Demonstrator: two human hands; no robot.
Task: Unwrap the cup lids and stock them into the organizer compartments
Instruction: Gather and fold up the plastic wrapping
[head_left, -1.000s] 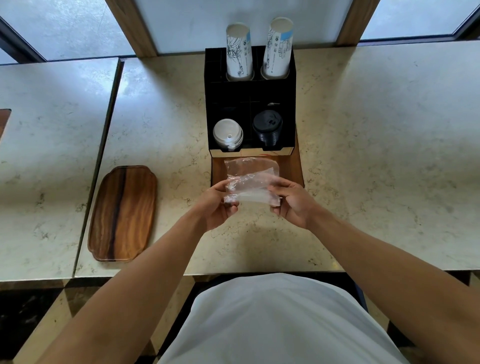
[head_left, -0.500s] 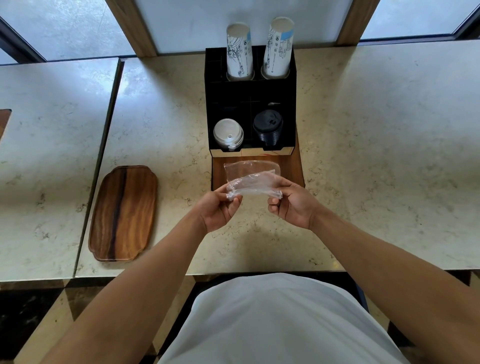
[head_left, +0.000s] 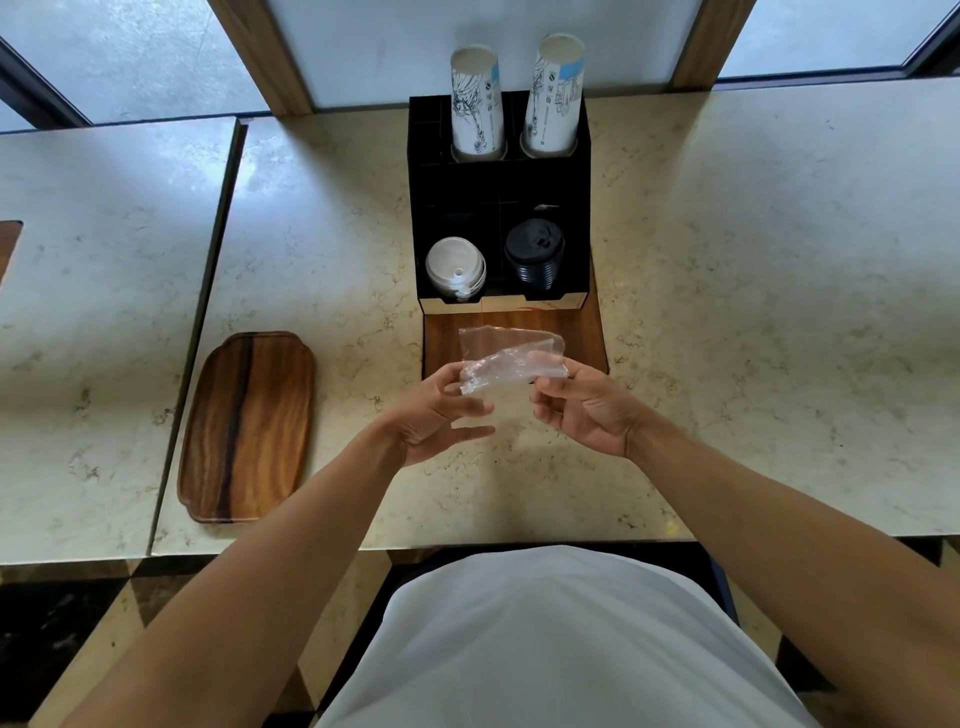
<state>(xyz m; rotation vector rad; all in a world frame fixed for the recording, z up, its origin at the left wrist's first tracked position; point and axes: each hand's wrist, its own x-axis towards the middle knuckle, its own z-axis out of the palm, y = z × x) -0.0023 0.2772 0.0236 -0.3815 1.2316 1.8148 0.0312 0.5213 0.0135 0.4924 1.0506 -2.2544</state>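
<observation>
A black organizer (head_left: 457, 208) stands at the back of the marble counter. Its front left compartment holds a stack of white lids (head_left: 454, 267), and the front right one holds a stack of black lids (head_left: 535, 254). Two stacks of printed paper cups (head_left: 478, 101) rise from its rear holes. In front of it, I hold an empty clear plastic wrapper (head_left: 506, 361) between both hands. My left hand (head_left: 441, 410) pinches its left end with thumb and forefinger, the other fingers spread. My right hand (head_left: 582, 402) pinches the right end.
A wooden board (head_left: 582, 332) lies under the organizer's front, below the wrapper. An oblong wooden tray (head_left: 249, 426) lies on the counter to the left. A seam (head_left: 197, 322) separates this counter from another slab on the left. Windows run along the back.
The wrapper has been folded or scrunched into a narrower strip between my hands. Both hands have lifted slightly and drawn a little apart, and my left hand's lower fingers have spread.
</observation>
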